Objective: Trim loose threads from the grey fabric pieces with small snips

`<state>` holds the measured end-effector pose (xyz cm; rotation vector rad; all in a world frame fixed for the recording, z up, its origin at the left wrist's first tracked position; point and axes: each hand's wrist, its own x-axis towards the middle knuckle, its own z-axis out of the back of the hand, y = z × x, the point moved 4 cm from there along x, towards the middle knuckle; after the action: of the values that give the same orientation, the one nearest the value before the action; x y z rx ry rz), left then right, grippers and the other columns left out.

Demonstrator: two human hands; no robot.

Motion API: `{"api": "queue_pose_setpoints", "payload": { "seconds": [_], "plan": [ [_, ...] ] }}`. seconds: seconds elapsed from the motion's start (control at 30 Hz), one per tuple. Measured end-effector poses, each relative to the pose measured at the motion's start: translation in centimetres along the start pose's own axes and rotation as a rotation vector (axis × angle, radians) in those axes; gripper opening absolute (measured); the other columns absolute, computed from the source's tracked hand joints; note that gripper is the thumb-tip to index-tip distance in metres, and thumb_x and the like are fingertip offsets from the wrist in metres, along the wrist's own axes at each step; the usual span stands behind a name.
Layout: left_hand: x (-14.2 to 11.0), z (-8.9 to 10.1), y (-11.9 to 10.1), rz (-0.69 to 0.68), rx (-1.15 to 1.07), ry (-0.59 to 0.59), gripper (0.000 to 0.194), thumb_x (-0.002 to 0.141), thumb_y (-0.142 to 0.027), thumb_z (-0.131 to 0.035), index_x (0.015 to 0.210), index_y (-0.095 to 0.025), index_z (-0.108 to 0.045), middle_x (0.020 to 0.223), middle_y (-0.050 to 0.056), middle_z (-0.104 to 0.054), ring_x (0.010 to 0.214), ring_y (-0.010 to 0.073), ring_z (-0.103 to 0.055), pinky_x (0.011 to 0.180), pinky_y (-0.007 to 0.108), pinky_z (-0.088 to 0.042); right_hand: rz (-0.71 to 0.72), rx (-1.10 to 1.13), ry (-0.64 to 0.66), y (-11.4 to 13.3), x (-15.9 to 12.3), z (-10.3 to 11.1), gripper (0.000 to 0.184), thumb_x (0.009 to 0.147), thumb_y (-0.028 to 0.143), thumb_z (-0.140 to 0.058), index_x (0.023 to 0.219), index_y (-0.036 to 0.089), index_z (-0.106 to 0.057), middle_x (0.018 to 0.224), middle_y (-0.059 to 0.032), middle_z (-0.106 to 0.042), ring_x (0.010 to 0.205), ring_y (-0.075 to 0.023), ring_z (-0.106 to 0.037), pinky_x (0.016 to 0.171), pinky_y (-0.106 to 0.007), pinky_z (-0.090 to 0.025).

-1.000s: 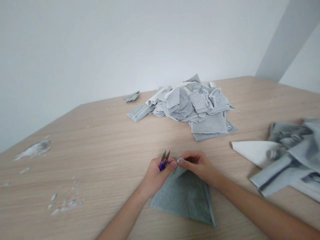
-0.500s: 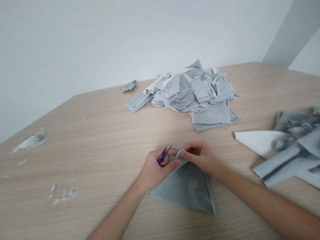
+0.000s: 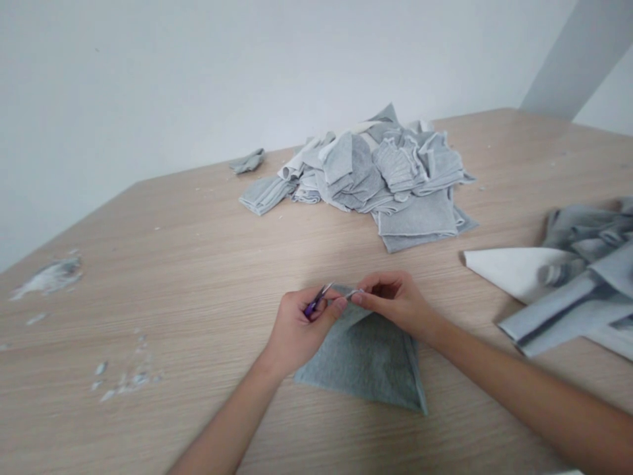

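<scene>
A grey fabric piece lies on the table in front of me, its far edge raised between my hands. My left hand is closed, pinching that edge between thumb and finger. It also keeps small purple-handled scissors tucked in the fingers, blades pointing up and away. My right hand pinches the same edge just to the right, its thumb close to the left thumb. The fingertips of both hands nearly meet, and what lies right between them is too small to make out.
A heap of grey fabric pieces lies at the back of the wooden table, with one small folded piece to its left. More grey and white cloth is piled at the right. Scraps and lint are scattered at the left.
My left thumb has come closer to the right one, and the fabric edge between them is pinched tighter. The scissors have turned, so their blades look narrower. The view has shifted slightly.
</scene>
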<state>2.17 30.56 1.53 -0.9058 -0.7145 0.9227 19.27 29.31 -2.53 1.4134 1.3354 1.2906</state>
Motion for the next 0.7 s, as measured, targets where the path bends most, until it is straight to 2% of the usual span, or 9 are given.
{"api": "queue_pose_setpoints", "payload": {
  "seconds": [0.2,0.4,0.7],
  "plan": [
    [0.21,0.13,0.29,0.038,-0.096,-0.005,0.034,0.085,-0.045,-0.068,0.072,-0.013,-0.069,0.056,-0.005,-0.037,0.053,0.0085,-0.033,0.050,0.023,-0.026,0.014,0.035,0.060,0.61,-0.04,-0.11,0.027,0.072,0.045,-0.084,0.077,0.019,-0.076,0.070,-0.0006,-0.070,0.064,-0.0122,-0.057,0.059,-0.026,-0.043],
    [0.08,-0.06,0.71,0.095,-0.171,-0.006,0.039,0.083,-0.050,-0.070,0.070,-0.013,-0.066,0.056,-0.005,-0.036,0.052,0.0080,-0.030,0.049,0.023,-0.022,0.041,-0.004,0.084,0.65,-0.06,-0.10,0.030,0.077,0.048,-0.080,0.079,0.019,-0.075,0.072,-0.0010,-0.068,0.068,-0.0135,-0.056,0.062,-0.027,-0.044],
    [0.09,0.02,0.22,0.081,-0.135,0.000,0.037,0.083,-0.048,-0.070,0.069,-0.013,-0.068,0.054,-0.005,-0.037,0.052,0.0080,-0.031,0.049,0.023,-0.024,0.070,-0.022,0.107,0.41,-0.06,-0.07,0.027,0.079,0.046,-0.078,0.081,0.019,-0.075,0.073,-0.0007,-0.066,0.067,-0.0133,-0.053,0.062,-0.028,-0.041]
  ]
}}
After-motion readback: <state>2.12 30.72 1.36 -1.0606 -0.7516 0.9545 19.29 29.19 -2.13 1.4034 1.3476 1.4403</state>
